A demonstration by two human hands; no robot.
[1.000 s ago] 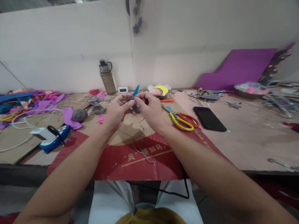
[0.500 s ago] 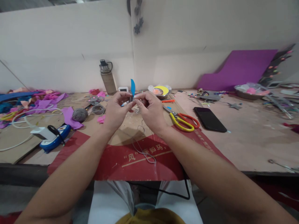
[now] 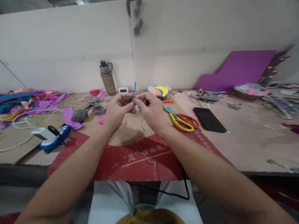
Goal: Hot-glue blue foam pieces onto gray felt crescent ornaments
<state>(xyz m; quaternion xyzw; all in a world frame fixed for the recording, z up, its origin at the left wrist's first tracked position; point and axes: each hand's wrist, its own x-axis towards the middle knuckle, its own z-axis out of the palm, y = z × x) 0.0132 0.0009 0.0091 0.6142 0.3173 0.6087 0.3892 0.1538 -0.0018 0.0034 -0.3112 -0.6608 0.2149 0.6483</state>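
Observation:
Both hands meet above the middle of the table, fingertips together. My left hand and my right hand are both closed in a pinch on a small blue leaf-shaped piece, which stands edge-on above the fingers. A thin grey thread hangs from between the hands and lies looped on the red cardboard sheet below them. What else sits inside the fingers is hidden.
Yellow-and-orange scissors and a black phone lie right of my hands. A grey yarn ball, purple felt scraps, a blue-and-white tool and a white charger lie left. A water bottle and a purple board stand at the back.
The blue piece has turned between my fingers, from leaning right, to showing its broad face, to edge-on now. Both hands have stayed in place.

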